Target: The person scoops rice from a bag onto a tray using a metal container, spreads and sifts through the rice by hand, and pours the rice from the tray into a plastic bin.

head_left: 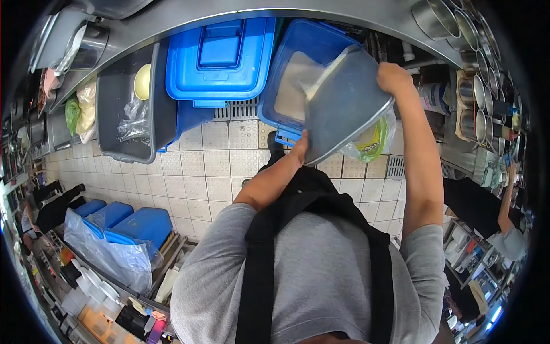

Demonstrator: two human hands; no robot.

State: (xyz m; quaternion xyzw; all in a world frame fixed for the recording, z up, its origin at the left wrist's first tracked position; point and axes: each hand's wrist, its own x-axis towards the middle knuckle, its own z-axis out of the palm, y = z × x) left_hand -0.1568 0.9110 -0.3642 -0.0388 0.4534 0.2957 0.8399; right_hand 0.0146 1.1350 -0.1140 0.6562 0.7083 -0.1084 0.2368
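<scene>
A large grey basin (pixel 349 97) is tilted over an open blue bin (pixel 289 49). My right hand (pixel 394 79) grips the basin's rim at the far right. My left hand (pixel 300 149) is closed on its near left edge, with the fingers partly hidden. Pale, grain-like or powdery stuff (pixel 293 86) lies in the bin, and more of it shows along the basin's lowered edge. I cannot tell whether it is grain or powder. The basin hides the bin's right side. Just beyond the basin's near edge is a clear plastic bag (pixel 372 140) with green and yellow print.
Left of the open bin stands a blue bin with its lid (pixel 189 80) on. Farther left, a grey tub (pixel 126 152) holds a yellowish bowl (pixel 142 82) and clear plastic. A steel counter (pixel 240 14) overhangs them. Behind, right, a person (pixel 507 241) reaches out. Steel pots (pixel 435 20) line the right.
</scene>
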